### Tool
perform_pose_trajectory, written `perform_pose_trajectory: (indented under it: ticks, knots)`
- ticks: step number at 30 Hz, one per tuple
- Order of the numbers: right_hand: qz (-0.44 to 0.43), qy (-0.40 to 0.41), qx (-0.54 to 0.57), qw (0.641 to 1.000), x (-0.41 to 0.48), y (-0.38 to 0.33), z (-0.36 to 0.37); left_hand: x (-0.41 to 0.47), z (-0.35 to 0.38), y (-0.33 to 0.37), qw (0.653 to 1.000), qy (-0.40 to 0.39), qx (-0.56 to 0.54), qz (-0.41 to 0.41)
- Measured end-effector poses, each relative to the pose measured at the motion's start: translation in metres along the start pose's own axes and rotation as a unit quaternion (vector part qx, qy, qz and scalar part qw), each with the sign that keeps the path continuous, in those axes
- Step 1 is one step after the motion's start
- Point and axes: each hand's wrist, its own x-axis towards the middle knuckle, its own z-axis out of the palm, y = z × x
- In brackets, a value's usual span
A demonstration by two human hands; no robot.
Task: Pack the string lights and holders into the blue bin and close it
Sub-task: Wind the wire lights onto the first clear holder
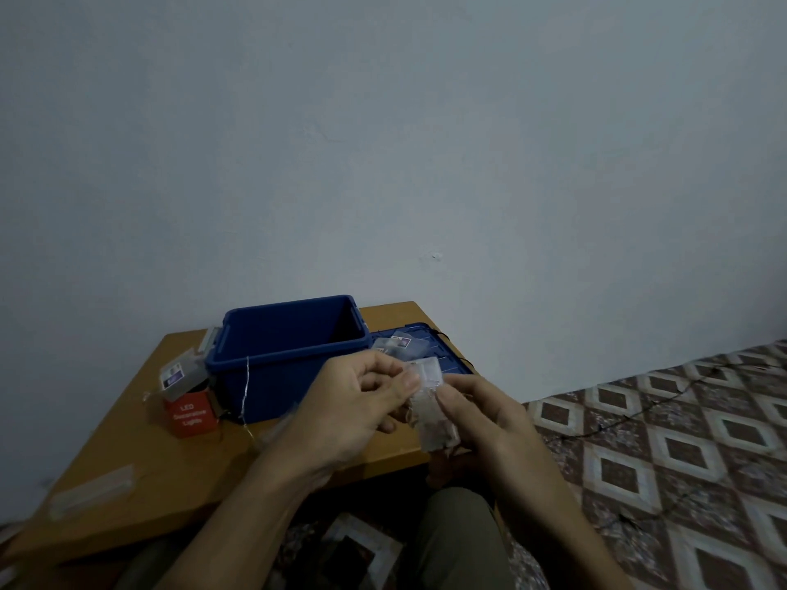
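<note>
holder (427,373) — left hand (353,404), right hand (489,415)

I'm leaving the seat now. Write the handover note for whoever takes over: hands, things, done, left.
Left hand and right hand both pinch one clear holder, seemingly wound with thin wire, above the table.
Blue bin stands open on the table; its lid lies flat to its right, with more holders on it.
A silver wire hangs over the bin's front rim. A red box with another holder on top sits left of the bin.
A dark string trails on the floor.
Done: nothing plainly packed yet. Left: pack everything, put the lid on.
</note>
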Motion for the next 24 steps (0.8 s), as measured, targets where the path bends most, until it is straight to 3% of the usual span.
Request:
perform_pose_trajectory:
  ticks: [15, 24]
  knots:
    - [0.017, -0.076, -0.014, 0.997, 0.031, -0.006, 0.050, -0.014, -0.038, -0.017, 0.991, 0.103, -0.080, 0.033]
    - [0.011, -0.092, -0.023, 0.995, 0.072, 0.008, 0.083, -0.003, -0.063, -0.033, 0.974, 0.149, -0.163, -0.046]
